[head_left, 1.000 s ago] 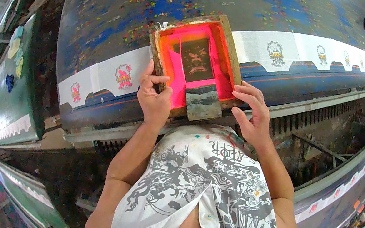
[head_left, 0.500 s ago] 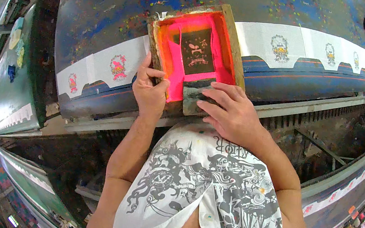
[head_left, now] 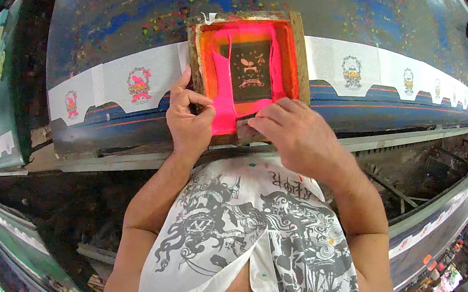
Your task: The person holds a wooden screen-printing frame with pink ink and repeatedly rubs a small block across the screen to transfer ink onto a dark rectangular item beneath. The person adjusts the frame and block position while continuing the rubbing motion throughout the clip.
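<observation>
**Reader:** Where is the rectangular wooden frame [head_left: 302, 58] with its pink-stained mesh?

**Author:** It lies across the row of white, emblem-printed pieces [head_left: 329, 63], along the near side of the dark, paint-flecked table [head_left: 140, 3]; lying so, it presumably keeps the mesh close to them.

**Reader:** And the hands?

**Author:** Apart. The left hand [head_left: 189, 119] pinches the frame's left side, apparently as a brace; the right hand [head_left: 304, 134] grips the flat, dark blade [head_left: 243, 130], apparently controlling its tilt. Its lower edge is hidden.

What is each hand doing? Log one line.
left hand: holding wooden frame, left side; right hand: gripping dark scraper; pink ink: inside wooden frame; white strip: beneath wooden frame
</observation>
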Motion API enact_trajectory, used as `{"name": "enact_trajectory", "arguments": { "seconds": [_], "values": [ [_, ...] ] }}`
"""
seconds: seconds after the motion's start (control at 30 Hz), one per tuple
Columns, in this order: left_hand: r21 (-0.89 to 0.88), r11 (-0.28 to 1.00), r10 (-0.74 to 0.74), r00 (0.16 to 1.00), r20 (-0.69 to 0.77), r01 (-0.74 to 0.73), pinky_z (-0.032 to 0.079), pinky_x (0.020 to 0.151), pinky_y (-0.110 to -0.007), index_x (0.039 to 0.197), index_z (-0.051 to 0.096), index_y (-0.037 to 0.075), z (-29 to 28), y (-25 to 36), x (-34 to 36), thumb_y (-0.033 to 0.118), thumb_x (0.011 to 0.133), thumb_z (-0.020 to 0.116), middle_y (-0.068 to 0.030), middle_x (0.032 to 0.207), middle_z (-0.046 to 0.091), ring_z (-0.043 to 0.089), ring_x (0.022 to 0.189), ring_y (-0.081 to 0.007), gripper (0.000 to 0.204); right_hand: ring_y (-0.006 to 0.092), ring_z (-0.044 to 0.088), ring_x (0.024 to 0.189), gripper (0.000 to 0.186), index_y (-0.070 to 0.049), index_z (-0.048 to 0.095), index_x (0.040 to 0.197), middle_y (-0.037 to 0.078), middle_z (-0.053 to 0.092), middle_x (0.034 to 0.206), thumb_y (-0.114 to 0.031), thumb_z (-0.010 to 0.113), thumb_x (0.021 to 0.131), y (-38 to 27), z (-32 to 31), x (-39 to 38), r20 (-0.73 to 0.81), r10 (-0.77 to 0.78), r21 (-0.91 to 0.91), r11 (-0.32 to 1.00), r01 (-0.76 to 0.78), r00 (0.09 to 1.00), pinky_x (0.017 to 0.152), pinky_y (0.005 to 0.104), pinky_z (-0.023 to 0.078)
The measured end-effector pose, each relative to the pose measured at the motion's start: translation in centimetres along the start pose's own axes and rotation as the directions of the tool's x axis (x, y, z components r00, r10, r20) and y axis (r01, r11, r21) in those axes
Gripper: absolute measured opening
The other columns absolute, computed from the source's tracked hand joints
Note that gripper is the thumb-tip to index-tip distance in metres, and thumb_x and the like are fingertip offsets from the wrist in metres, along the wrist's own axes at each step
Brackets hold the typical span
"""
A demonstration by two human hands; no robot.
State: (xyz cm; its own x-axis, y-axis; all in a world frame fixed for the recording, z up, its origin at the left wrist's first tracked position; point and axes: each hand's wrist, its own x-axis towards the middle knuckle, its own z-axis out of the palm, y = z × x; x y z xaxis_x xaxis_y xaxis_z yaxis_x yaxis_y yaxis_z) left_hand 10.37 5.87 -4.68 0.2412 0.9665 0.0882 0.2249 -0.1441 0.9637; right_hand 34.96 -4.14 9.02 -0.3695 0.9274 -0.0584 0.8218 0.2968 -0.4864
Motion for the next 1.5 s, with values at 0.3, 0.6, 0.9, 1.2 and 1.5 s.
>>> {"name": "enact_trajectory", "arguments": {
  "seconds": [0.3, 0.6, 0.9, 1.2, 1.5],
  "values": [
    [-0.025, 1.000, -0.002, 1.000, -0.012, 0.002, 0.038, 0.135, -0.045, 0.089, 0.072, 0.008, 0.3, 0.2, 0.0, -0.012, 0.081, 0.080, -0.0292, 0.176, 0.056, 0.054, 0.165, -0.0372, 0.022, 0.0447, 0.073, 0.127, 0.037, -0.003, 0.077, 0.133, 0.021, 0.078, 0.126, 0.002, 0.075, 0.096, 6.4, -3.0, 7.1, -0.064, 0.035, 0.029, 0.999, -0.033, 0.997, 0.110, 0.0533, 0.060],
    [-0.039, 0.999, 0.018, 1.000, -0.009, -0.019, 0.041, 0.132, -0.046, 0.090, 0.076, 0.008, 0.3, 0.3, 0.1, -0.011, 0.084, 0.079, -0.0297, 0.176, 0.055, 0.054, 0.163, -0.0388, 0.020, 0.0436, 0.073, 0.127, 0.045, -0.006, 0.080, 0.133, 0.018, 0.080, 0.130, 0.007, 0.065, 0.093, 8.4, -0.8, 10.1, -0.316, -0.017, -0.074, 0.997, -0.007, 0.949, 0.112, 0.0530, 0.059],
    [0.030, 0.998, 0.051, 0.999, -0.010, -0.051, 0.042, 0.131, -0.047, 0.097, 0.078, 0.007, 0.3, 0.1, 0.0, -0.007, 0.087, 0.082, -0.0312, 0.176, 0.054, 0.054, 0.163, -0.0394, 0.018, 0.0337, 0.076, 0.119, 0.045, -0.009, 0.084, 0.130, 0.009, 0.081, 0.130, 0.000, 0.074, 0.087, 1.4, 4.3, 2.5, -0.357, -0.025, -0.127, 0.992, -0.022, 0.934, 0.108, 0.0480, 0.061],
    [0.100, 0.986, 0.136, 0.990, -0.024, -0.133, 0.041, 0.138, -0.048, 0.152, 0.068, 0.003, 0.3, -0.2, 0.0, -0.010, 0.091, 0.079, -0.0272, 0.179, 0.051, 0.055, 0.163, -0.0386, 0.064, 0.0337, 0.072, 0.129, 0.048, -0.012, 0.083, 0.132, 0.007, 0.076, 0.140, -0.004, 0.080, 0.085, -1.5, 5.9, -2.2, -0.249, 0.059, -0.024, 0.997, -0.067, 0.967, 0.110, 0.0493, 0.060],
    [0.231, 0.969, 0.095, 0.995, -0.006, -0.091, 0.044, 0.133, -0.048, 0.121, 0.085, 0.006, -0.1, 1.1, 0.4, -0.007, 0.086, 0.078, -0.0283, 0.173, 0.059, 0.055, 0.162, -0.0384, 0.038, 0.0429, 0.066, 0.143, 0.044, -0.009, 0.081, 0.137, 0.016, 0.074, 0.148, -0.019, 0.092, 0.096, 1.0, 6.7, -6.9, -0.615, 0.373, 0.272, 0.927, -0.257, 0.695, 0.124, 0.0530, 0.051]
  ]
}}
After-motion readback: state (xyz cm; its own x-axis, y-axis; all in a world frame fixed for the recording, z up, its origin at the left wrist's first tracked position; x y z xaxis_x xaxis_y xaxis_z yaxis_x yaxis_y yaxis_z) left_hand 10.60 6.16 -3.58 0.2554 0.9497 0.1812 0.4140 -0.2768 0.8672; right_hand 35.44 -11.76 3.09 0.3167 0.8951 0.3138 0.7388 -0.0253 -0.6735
